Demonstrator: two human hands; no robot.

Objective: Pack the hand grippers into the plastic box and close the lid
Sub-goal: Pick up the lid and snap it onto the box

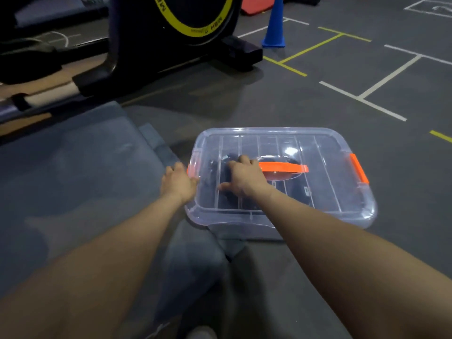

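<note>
A black exercise machine (156, 45) with a yellow ring on its wheel housing stands on the dark grey floor (318, 113) at the upper left. Just right of its base stands an upright blue cone (275, 25), with a red mat (256, 6) behind it. White and yellow lines (362, 99) cross the floor at right, and a grey pad (73, 167) lies at left.

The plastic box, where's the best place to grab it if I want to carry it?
Probably the orange handle in the middle of the lid on the plastic box. Come from straight above and curl your fingers under it. It lies flat across the top, and its right part is free beside the right hand.
</note>
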